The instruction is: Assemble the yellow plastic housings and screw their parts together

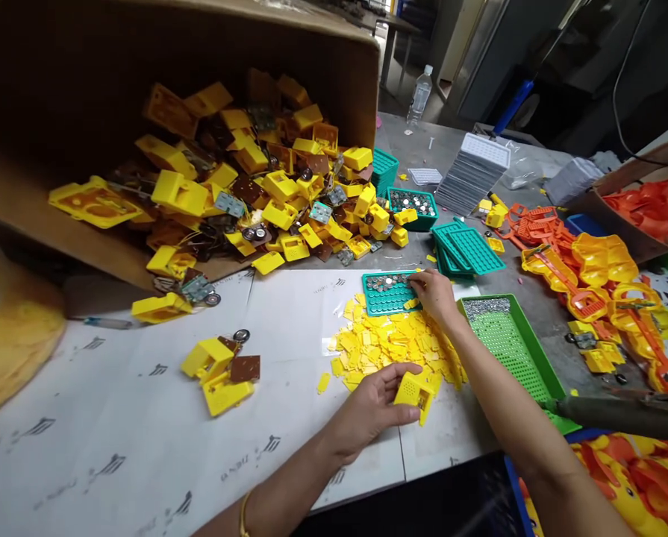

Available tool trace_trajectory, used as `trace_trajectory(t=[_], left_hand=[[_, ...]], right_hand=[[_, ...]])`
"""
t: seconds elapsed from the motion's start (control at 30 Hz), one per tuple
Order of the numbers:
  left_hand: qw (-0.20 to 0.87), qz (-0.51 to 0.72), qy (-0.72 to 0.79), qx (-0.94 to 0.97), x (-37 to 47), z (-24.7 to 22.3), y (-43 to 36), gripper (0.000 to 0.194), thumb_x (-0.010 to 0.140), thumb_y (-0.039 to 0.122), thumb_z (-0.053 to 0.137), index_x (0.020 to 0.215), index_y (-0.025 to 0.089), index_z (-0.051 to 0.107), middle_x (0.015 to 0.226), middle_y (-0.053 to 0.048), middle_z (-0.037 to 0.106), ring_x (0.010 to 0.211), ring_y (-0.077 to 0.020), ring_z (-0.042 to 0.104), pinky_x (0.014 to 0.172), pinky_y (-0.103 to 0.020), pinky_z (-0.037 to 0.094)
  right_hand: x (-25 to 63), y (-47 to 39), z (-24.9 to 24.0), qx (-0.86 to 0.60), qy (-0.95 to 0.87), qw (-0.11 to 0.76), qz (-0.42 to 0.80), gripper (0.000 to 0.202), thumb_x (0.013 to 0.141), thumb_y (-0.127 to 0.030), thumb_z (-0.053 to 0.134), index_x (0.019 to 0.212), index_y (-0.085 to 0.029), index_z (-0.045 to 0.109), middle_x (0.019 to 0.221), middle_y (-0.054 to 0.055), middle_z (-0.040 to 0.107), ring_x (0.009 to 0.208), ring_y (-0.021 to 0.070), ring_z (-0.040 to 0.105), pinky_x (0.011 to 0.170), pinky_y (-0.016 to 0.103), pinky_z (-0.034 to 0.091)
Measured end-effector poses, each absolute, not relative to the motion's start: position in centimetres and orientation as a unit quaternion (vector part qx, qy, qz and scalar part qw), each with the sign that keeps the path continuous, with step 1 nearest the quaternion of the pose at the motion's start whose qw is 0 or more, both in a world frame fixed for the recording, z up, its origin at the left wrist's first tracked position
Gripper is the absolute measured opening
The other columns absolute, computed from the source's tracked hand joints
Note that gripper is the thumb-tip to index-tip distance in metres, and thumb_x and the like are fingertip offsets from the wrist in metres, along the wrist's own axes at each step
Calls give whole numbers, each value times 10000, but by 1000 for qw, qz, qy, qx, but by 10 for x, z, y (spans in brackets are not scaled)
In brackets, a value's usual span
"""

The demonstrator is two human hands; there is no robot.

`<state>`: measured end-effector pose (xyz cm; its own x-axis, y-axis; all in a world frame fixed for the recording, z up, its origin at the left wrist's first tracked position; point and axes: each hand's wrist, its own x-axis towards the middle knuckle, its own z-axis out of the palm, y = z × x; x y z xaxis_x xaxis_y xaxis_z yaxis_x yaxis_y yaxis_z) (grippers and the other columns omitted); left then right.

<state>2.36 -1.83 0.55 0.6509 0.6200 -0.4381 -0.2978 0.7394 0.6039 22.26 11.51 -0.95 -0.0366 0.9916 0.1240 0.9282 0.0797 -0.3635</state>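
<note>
My left hand [367,410] grips a small yellow plastic housing [413,392] with a speaker-like grid of holes and an open compartment. Beyond it, my right hand [437,298] reaches to the right end of a teal tray [389,306]. Its fingers are pinched together at the tray's edge; whatever may be between them is hidden. Round silver button cells [388,282] sit in the tray's upper rows. A heap of flat yellow plastic pieces [395,343] spreads between my hands. To the left lies a yellow housing assembly [225,377] with a brown board and a round speaker.
A tipped cardboard box [375,82] spills many wired yellow housings [281,186]. At right are a green tray [535,365] of tiny metal parts, stacked teal trays [471,250], white trays [473,171] and orange plastic parts [602,261]. A bottle [419,97] stands behind.
</note>
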Motion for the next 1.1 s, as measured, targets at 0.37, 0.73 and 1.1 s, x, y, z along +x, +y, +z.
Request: trace_trajectory(t=[0.37,0.73,1.1], left_hand=[[860,270,342,266,25,-3,-17,509,583,165,828,1062,216,664,1122,-63,647,1048,-209,580,954,-349,396],[861,273,345,255,25,-1,-17,513,581,155,828,1061,205,653,1089,-59,657,1016,-195,598,916,-323,422],[865,276,335,251,23,2,-17,486,592,139,823,1042,206,651,1056,-34,657,946,-147,597,864,-273,429]], right_hand=[[223,111,-10,-663,-733,118,97,213,879,-182,522,998,-189,697,966,90,654,836,197,604,726,276,412],[228,115,-8,-655,-724,161,142,144,854,-195,556,935,-169,672,832,36,702,713,140,625,652,229,435],[220,122,-4,-634,-757,104,117,227,830,-154,548,941,-202,740,893,81,675,792,196,613,699,283,415]])
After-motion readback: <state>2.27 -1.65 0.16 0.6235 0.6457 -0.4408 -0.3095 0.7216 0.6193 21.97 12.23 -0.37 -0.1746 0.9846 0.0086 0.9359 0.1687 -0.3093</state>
